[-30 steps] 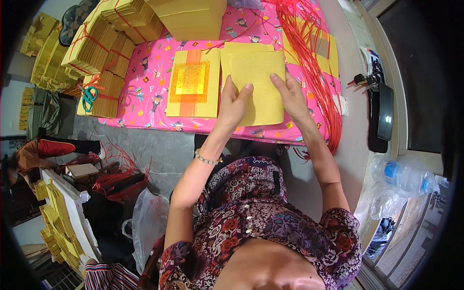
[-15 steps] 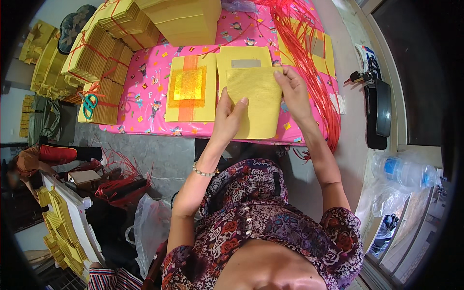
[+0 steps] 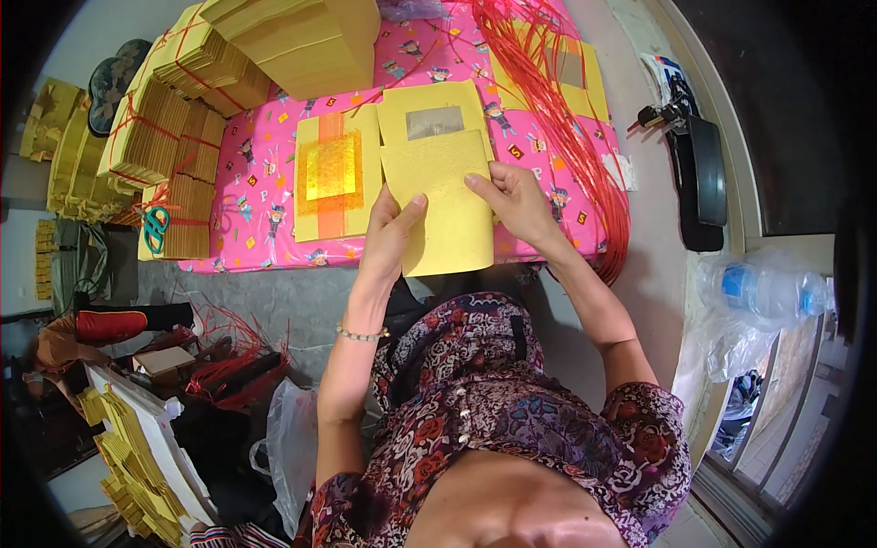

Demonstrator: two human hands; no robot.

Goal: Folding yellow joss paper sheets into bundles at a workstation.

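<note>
Both hands grip a plain yellow sheet of paper at the table's near edge. My left hand pinches its left edge, thumb on top. My right hand holds its right edge in the same way, thumb on the face and fingers behind. The sheet's lower part hangs past the table edge. Just beyond it lies yellow paper with a silver-grey patch, its lower part covered by the held sheet. To the left lies a yellow paper stack with an orange band and a shiny gold square.
Bundled yellow paper stacks and a taller block stand at the table's left and back. Red plastic strings trail along the right side. Green-handled scissors sit at the left bundle. A person's striped sleeve shows lower left.
Both hands have drawn the yellow sheet slightly toward me, and my right hand has slid from its top corner down its right edge. The view has shifted a little.
</note>
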